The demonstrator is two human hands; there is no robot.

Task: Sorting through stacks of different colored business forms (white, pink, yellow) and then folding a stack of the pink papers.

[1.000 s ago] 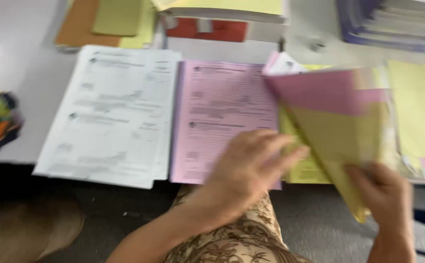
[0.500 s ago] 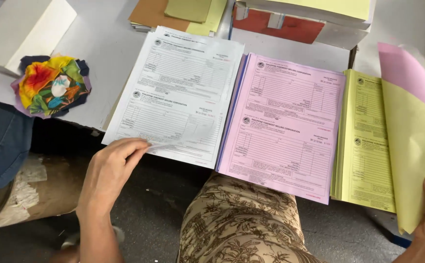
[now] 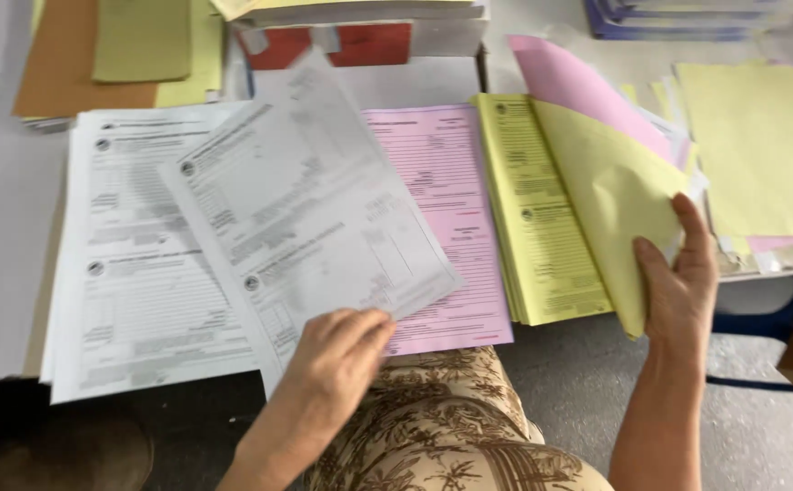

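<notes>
We see a pale counter covered with paper forms. Our left hand grips a loose white sheet at its near edge, fingers closed on it, and the sheet lies tilted across the white stack at the left and the pink stack in the middle. Our right hand holds up a curled yellow sheet, fingers pinching its near right edge, with a pink sheet raised behind it. The yellow stack lies just right of the pink one. Farther right rests more yellow paper. At the far left lie brown and green folders; a red box sits far centre. Below the counter edge a grey floor shows beside a patterned lap.
</notes>
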